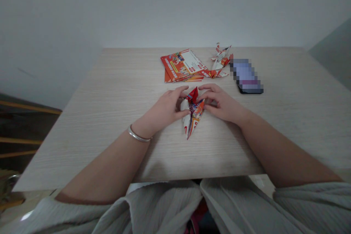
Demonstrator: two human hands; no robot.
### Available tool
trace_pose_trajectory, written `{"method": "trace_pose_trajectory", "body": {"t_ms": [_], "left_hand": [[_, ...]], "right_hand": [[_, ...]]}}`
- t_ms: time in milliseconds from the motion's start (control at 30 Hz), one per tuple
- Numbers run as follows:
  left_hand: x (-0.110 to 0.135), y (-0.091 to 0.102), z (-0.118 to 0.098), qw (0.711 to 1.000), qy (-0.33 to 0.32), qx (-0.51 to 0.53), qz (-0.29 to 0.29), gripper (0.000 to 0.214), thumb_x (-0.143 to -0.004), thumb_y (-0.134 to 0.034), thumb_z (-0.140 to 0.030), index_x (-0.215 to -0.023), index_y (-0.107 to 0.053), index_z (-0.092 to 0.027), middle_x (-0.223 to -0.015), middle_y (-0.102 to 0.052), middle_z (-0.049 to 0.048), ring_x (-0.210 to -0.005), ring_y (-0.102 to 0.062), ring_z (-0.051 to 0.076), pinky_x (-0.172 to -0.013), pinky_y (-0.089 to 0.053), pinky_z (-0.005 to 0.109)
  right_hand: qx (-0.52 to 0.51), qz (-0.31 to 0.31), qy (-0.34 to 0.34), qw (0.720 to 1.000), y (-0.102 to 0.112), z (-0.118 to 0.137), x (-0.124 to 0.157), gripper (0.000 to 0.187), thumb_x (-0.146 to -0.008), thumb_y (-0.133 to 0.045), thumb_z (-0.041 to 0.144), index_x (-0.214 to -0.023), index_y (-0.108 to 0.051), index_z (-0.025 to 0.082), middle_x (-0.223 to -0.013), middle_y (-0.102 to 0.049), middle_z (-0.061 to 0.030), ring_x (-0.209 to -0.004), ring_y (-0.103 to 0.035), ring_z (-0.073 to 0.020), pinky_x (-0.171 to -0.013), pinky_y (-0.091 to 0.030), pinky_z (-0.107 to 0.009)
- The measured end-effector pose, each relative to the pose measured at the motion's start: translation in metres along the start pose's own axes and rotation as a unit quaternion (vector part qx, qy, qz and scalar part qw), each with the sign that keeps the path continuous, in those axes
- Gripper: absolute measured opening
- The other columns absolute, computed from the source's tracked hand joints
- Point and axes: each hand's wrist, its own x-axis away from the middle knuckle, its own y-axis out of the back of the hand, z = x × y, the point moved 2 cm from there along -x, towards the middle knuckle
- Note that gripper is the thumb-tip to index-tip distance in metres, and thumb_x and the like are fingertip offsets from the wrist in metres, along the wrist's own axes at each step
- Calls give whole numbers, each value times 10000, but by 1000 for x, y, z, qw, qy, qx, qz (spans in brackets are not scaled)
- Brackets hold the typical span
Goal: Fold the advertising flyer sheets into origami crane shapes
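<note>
A piece of folded printed paper (195, 111), red, orange and white, lies on the table between my two hands. It is long and pointed, with one tip towards me and a red peak at the far end. My left hand (173, 105) grips its left side, thumb on the paper's near part and fingers behind. On the right edge, my right hand (218, 100) has its thumb and fingertips closed around the paper. A silver bangle (138, 136) circles my left wrist. Parts of the far folds are hidden by my fingers.
Behind the hands lies a stack of red-and-white printed sheets (183, 65). Folded paper figures (220, 62) of the same print sit to its right. A phone (248, 76) with a blurred screen lies further right. The pale wooden table (109, 91) meets a wall (175, 11).
</note>
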Motion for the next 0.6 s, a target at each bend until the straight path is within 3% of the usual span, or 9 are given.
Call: {"method": "trace_pose_trajectory", "body": {"t_ms": [67,233,367,600], "left_hand": [[0,0,0,1000,-3,-25,9,782,-805,-769,-279,-1487,-413,-139,-1217,-700,131,-1105,-633,279,-1005,-489,454],[-2,1,-1,999,-16,-44,23,747,-821,-765,-307,-1470,-464,-92,-1172,-708,140,-1011,-638,263,-959,-500,433],[-3,1,-1,1000,-7,15,23,567,-807,-763,-283,-1326,-578,-151,-1184,-711,106,-909,-650,213,-856,-526,373],[-2,-1,-2,990,69,127,0,414,-756,-789,-317,-1094,-595,-176,-932,-671,24,-734,-584,148,-670,-496,296]], "right_hand": [[5,14,6,1000,-1,1,-1,194,-851,-651,206,-1019,-742,243,-1346,-644,-113,-1256,-607,-278,-1024,-509,-485],[42,42,8,998,-1,3,-4,161,-888,-620,246,-982,-747,216,-1047,-777,-92,-1013,-705,-268,-959,-526,-469],[57,44,20,997,-1,2,-6,172,-878,-621,217,-968,-767,229,-1074,-788,-87,-1028,-708,-272,-962,-518,-481],[59,-7,-25,998,-2,2,-5,122,-866,-645,237,-839,-764,226,-928,-790,-65,-907,-714,-253,-889,-541,-449]]}}
